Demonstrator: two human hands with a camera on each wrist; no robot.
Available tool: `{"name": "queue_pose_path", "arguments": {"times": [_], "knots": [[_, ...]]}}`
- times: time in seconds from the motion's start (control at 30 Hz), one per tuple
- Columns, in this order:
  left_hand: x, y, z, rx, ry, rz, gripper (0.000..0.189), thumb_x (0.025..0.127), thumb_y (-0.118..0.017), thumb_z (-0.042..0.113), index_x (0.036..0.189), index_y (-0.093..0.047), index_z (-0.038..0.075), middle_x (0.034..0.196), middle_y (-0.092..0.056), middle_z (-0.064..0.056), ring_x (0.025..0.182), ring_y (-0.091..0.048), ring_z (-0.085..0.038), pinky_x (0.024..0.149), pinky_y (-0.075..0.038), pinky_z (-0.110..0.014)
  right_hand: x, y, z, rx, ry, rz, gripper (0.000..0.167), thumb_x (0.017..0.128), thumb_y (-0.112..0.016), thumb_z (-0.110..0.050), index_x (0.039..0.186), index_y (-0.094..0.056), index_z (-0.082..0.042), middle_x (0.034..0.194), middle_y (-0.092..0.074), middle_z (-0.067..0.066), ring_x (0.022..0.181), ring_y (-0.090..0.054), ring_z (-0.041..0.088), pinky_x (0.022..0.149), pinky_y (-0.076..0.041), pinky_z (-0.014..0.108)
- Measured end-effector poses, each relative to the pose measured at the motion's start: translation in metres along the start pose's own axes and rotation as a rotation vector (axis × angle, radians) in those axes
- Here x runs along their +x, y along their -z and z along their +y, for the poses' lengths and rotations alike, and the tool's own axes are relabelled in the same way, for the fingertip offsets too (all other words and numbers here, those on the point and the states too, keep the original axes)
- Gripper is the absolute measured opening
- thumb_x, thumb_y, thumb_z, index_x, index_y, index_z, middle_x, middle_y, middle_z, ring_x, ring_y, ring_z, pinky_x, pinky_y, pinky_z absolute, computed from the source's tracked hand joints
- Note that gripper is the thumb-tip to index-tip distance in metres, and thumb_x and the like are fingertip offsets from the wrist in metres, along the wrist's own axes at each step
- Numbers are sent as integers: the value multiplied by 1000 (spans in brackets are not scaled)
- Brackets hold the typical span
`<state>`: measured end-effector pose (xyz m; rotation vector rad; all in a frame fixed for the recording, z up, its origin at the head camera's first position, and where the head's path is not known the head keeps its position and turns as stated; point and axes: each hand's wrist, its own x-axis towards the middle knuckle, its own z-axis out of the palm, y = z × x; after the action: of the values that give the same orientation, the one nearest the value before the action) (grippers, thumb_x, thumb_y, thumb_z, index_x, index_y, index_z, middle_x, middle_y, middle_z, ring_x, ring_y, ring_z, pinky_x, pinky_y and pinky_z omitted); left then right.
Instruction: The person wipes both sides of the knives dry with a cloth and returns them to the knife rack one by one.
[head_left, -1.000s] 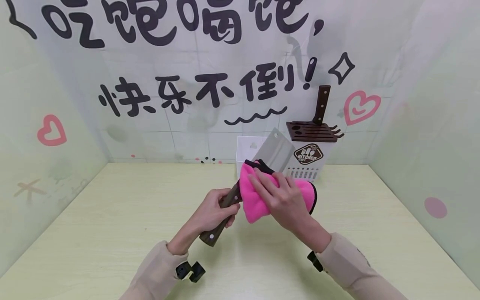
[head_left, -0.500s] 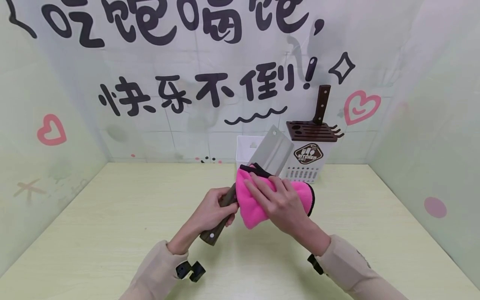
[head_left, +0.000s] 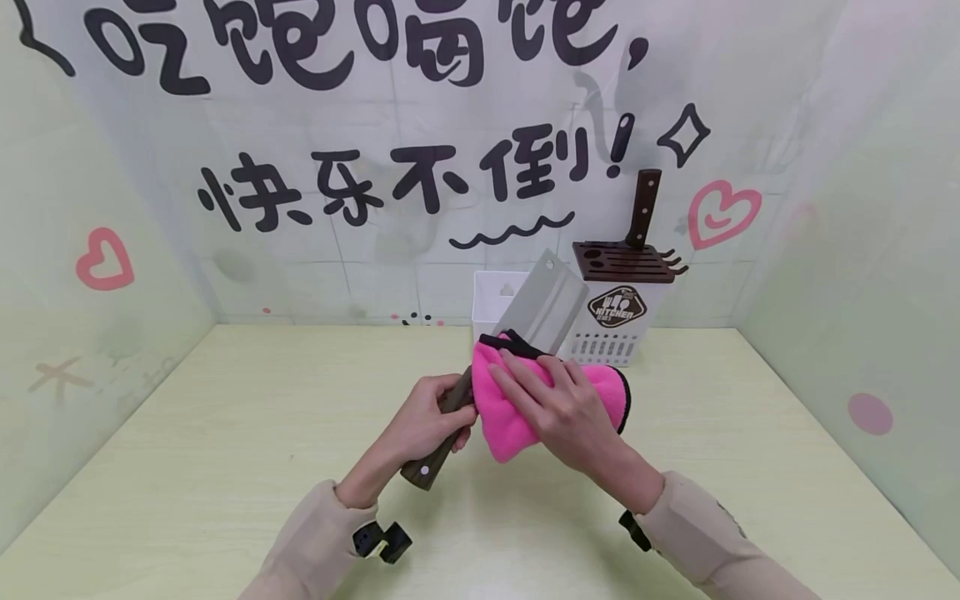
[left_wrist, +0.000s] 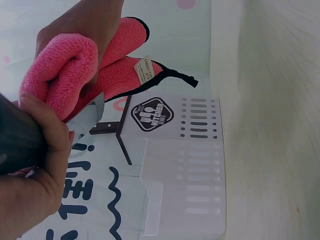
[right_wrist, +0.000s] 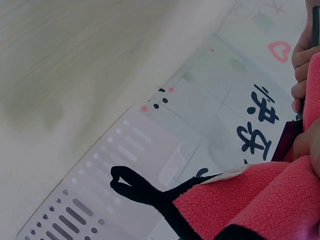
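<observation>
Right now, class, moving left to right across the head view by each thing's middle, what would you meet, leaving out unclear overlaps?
Pink heart outline, left hand, pink plush cloth with black edging, white plastic holder with slotted brown top, pink smiling heart outline, round purple spot.

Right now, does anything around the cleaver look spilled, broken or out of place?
Nothing stands out. The cleaver looks undamaged, though the pink cloth hides some blade; the knife holder stands upright, and I see no spill on the tabletop.
</observation>
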<state>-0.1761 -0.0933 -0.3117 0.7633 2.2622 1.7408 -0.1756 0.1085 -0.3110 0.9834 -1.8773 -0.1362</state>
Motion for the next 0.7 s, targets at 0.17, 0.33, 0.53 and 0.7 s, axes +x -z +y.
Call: {"name": "queue_pose_path", "arguments": {"times": [0.17,0.33,0.53,0.7], "knots": [[0,0,-1,1,-5,-1,8,83,-49,0,86,-47,-7,55,-49,-6,43,-48,-14,43,-43,-28,-1,1,1,-6,8,-2,38,95,-29,-10,121,-56,-10,122,-55,8,87,-54,27,66,-46,32],[1,-1,-1,-4,-10,3,7,83,-49,0,84,-47,-7,54,-49,-5,42,-48,-13,42,-42,-27,-2,1,2,-15,26,2,38,94,-30,-8,121,-55,-10,123,-54,8,88,-54,27,65,-46,32],[1,0,-2,-13,-14,10,7,84,-48,1,82,-47,-6,54,-49,-5,42,-47,-12,42,-42,-28,-3,1,4,-8,55,11,37,94,-31,-8,122,-55,-10,123,-54,9,87,-54,26,66,-46,32],[1,0,-2,-26,-3,16,9,85,-49,2,83,-47,-7,54,-48,-5,41,-47,-12,41,-42,-27,-7,0,7,-13,90,16,36,93,-33,-7,122,-55,-10,124,-53,8,86,-54,27,70,-47,34]]}}
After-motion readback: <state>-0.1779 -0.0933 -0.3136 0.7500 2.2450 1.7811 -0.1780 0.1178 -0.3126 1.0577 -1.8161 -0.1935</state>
